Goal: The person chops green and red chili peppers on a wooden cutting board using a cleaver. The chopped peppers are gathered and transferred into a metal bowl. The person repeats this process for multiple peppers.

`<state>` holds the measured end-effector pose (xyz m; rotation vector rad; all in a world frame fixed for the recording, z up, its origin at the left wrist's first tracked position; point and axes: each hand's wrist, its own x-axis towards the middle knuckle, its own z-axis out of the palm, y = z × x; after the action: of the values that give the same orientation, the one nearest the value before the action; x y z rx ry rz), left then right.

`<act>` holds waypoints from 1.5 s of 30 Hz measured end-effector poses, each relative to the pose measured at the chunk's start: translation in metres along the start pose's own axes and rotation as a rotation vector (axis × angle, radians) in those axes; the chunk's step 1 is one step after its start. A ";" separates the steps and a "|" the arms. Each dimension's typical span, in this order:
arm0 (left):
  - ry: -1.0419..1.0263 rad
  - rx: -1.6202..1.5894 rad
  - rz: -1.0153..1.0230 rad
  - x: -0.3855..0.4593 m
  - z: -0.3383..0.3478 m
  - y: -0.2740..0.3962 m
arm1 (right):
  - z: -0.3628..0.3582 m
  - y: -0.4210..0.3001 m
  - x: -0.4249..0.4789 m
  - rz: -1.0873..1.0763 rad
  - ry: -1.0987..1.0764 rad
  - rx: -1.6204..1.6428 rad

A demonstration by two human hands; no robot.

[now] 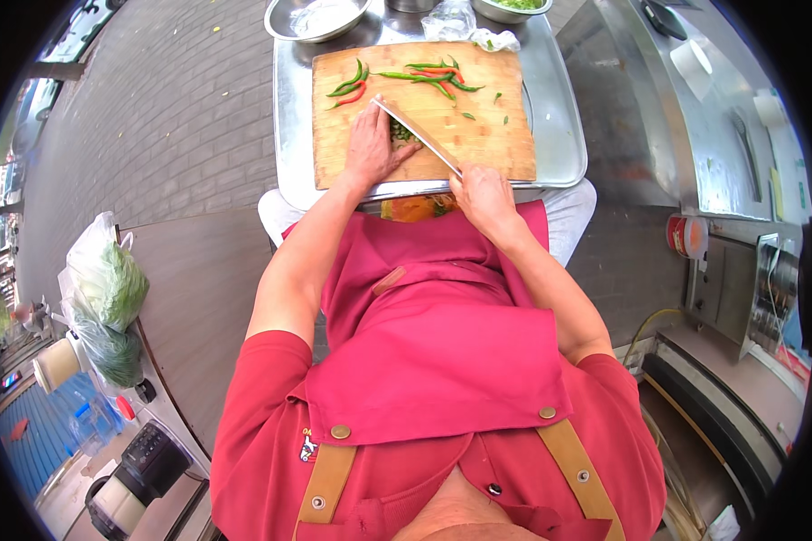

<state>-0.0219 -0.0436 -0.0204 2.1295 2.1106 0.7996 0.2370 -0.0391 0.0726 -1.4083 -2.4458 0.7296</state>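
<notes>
On a bamboo cutting board (pixel 480 152), my right hand (pixel 485 196) grips the handle of a kitchen knife (pixel 421 134). The blade runs diagonally up to the left, its tip by the fingertips of my left hand (pixel 371 145). That hand rests on the board with its thumb spread; whether its fingers pinch anything cannot be told. Chopped green pieces (pixel 399 132) lie between the left hand and the blade. Above them are a small group of green and red chilli peppers (pixel 349 88) at left and a larger pile of chilli peppers (pixel 440 76) at right.
The board sits on a metal tray table (pixel 558 135). Behind it stand a metal bowl (pixel 284 30), a plastic bag (pixel 450 24) and a bowl of chopped greens (pixel 514 12). A steel counter (pixel 724 142) is at right; bagged vegetables (pixel 118 291) are at left.
</notes>
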 end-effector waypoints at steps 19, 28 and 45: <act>0.109 -0.149 -0.103 0.013 0.008 0.020 | 0.092 0.004 -0.029 0.719 -0.188 1.388; 0.286 -0.267 -0.306 0.019 0.016 0.015 | 0.100 -0.042 -0.002 0.560 -0.290 1.361; 0.444 -0.327 -0.055 0.401 0.021 -0.013 | -0.062 -0.014 0.266 0.464 0.068 1.372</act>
<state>-0.0493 0.3423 0.0875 1.8430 2.0131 1.6068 0.1161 0.2019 0.1196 -1.2204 -0.9352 1.8529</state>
